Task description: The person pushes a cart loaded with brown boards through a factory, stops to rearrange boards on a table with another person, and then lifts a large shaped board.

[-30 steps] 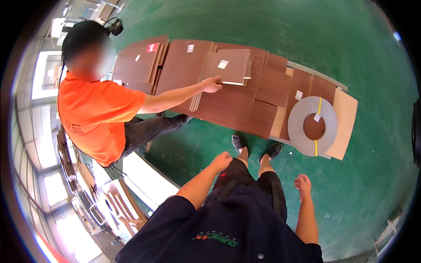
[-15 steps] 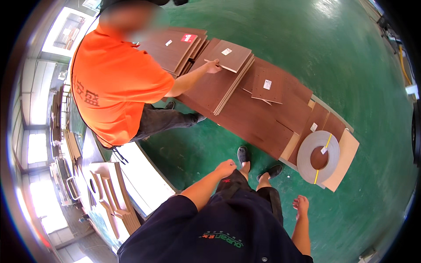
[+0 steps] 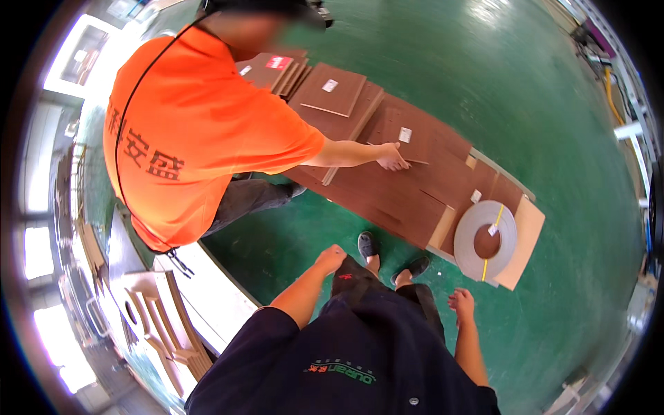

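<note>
My left hand (image 3: 332, 259) hangs in front of my left thigh, fingers curled in, with nothing seen in it. Off to my right side, my right hand (image 3: 461, 306) hangs empty, its fingers loosely bent and a little apart. Neither touches the long stack of brown panels (image 3: 387, 197) ahead of me. A roll of grey edge banding (image 3: 465, 238), tied with yellow strips, lies flat on the stack's right end. A co-worker in an orange shirt (image 3: 207, 117) reaches over the stack; that person's hand (image 3: 393, 158) is at a small labelled brown panel (image 3: 408, 138).
More brown panels (image 3: 333, 94) with white labels lie stacked at the far left. Cut wooden pieces (image 3: 155, 315) rest beside a white-topped surface (image 3: 207, 290) on my left. Green floor (image 3: 581, 207) spreads to the right. Machinery parts (image 3: 598, 52) stand at the far right edge.
The co-worker's hand has moved right, from the upper labelled panel to the smaller one. That upper panel now lies farther left. My hands keep nearly the same pose as the view shifts.
</note>
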Demonstrator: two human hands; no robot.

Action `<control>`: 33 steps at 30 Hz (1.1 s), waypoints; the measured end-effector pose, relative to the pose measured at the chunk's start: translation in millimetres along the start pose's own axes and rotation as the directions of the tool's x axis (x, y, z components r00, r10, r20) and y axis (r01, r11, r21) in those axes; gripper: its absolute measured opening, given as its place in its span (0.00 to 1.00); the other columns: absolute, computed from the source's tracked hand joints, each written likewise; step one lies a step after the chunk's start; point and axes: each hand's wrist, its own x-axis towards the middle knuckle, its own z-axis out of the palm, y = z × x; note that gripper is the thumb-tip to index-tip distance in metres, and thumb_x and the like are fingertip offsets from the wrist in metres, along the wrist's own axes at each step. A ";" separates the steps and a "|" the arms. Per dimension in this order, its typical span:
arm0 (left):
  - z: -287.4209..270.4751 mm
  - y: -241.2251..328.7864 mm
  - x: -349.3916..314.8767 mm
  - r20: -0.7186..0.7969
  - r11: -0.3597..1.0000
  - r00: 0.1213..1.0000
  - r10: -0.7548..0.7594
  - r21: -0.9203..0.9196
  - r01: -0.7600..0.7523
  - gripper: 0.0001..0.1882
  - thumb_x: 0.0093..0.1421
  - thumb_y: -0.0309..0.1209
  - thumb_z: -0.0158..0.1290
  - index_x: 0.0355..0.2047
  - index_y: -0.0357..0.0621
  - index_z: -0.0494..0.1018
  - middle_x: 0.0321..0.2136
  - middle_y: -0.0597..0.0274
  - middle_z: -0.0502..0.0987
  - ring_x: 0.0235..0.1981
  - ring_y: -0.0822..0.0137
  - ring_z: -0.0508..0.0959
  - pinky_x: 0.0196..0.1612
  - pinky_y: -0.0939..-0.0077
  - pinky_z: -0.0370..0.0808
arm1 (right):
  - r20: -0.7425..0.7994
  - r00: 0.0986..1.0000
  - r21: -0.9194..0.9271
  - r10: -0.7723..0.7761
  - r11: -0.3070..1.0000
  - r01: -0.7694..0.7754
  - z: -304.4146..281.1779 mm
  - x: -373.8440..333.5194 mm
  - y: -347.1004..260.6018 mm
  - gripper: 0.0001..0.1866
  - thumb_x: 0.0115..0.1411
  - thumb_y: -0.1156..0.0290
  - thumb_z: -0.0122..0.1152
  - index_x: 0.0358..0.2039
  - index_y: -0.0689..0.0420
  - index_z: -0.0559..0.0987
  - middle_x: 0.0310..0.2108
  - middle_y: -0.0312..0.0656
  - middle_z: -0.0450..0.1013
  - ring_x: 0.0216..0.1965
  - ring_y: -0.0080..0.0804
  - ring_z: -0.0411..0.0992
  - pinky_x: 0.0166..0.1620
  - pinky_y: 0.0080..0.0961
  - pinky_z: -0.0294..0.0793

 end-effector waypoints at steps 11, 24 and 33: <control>11.1 -12.4 11.3 0.075 0.998 0.997 0.014 -0.062 -0.010 0.16 0.48 0.39 0.47 0.32 0.41 0.70 0.33 0.47 0.73 0.37 0.54 0.73 0.41 0.67 0.67 | -0.011 1.000 0.021 0.016 1.000 -0.016 -7.6 3.0 22.7 0.14 0.53 0.67 0.47 0.39 0.59 0.70 0.26 0.42 0.71 0.22 0.27 0.68 0.25 0.22 0.67; 9.8 48.2 -11.5 0.006 0.984 0.985 0.170 -0.055 -0.169 0.18 0.49 0.39 0.46 0.35 0.37 0.69 0.35 0.44 0.72 0.39 0.49 0.71 0.42 0.64 0.67 | 0.025 0.998 -0.017 0.053 0.998 -0.053 -20.4 7.8 46.1 0.15 0.53 0.67 0.45 0.41 0.58 0.68 0.26 0.44 0.70 0.21 0.29 0.69 0.24 0.23 0.68; -0.4 -11.1 -53.5 -0.226 0.989 0.974 -0.018 -0.145 -0.015 0.18 0.48 0.40 0.45 0.34 0.40 0.69 0.32 0.43 0.73 0.38 0.50 0.72 0.41 0.61 0.68 | 0.179 0.984 -0.214 -0.002 0.976 0.041 -11.1 41.1 9.6 0.15 0.53 0.66 0.46 0.40 0.57 0.69 0.26 0.44 0.70 0.22 0.29 0.69 0.24 0.24 0.68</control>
